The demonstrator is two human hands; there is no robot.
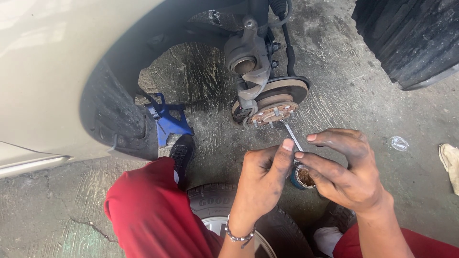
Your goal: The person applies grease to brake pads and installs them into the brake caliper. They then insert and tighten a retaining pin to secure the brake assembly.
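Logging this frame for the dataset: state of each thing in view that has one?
left hand: closed around the small blue tin
right hand: fingers spread over the tin
small blue tin: open, brownish contents showing
wrench: lying on the concrete
wheel hub: bare, rusty, studs exposed
removed wheel: flat on the ground
blue jack stand: upright under the car

Rusty, matt metal covers the wheel hub — beside it the concrete floor looks rough and cracked. Below the hub, a bright metal wrench gleams — the trousers are red cloth.
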